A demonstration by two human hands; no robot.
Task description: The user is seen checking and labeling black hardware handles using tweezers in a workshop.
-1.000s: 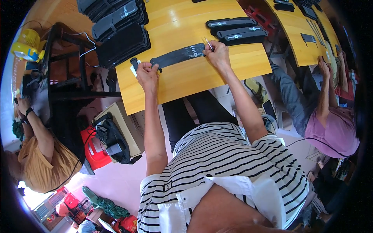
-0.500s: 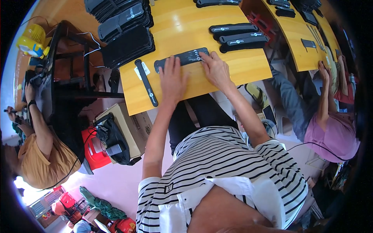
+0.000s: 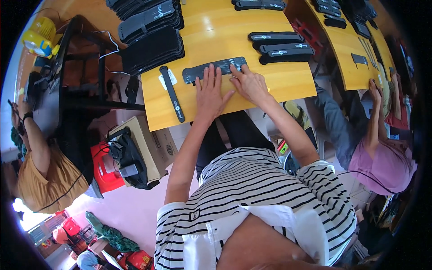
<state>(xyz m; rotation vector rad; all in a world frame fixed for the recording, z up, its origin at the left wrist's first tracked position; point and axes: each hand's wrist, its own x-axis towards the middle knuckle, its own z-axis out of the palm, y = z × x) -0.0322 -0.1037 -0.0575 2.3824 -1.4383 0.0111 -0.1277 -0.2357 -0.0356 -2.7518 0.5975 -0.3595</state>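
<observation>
A flat black strip [image 3: 194,75] with rounded ends and pale marks lies crosswise on the yellow table, its surface glossy as if under clear film. My left hand [image 3: 211,100] rests flat on its middle, fingers stretched and thumb apart. Farther right, my right hand [image 3: 253,87] touches the strip near its right end, fingers slightly bent and the thumb tucked nearer me. I see nothing held in either hand. Left of the strip, a narrow black strap [image 3: 172,95] lies lengthwise, partly over a white paper label [image 3: 163,81].
Stacks of black pads [image 3: 153,50] stand at the table's far left, one pile [image 3: 150,20] banded. Black strap bundles [image 3: 286,53] lie at the right. Below left are a cardboard box [image 3: 159,146] and red stool [image 3: 104,166]. Co-workers sit on both sides.
My left hand has shifted slightly right along the strip, its thumb now spread. My right hand has drawn slightly nearer me, its thumb now showing below the strip. The whole view has shifted slightly.
</observation>
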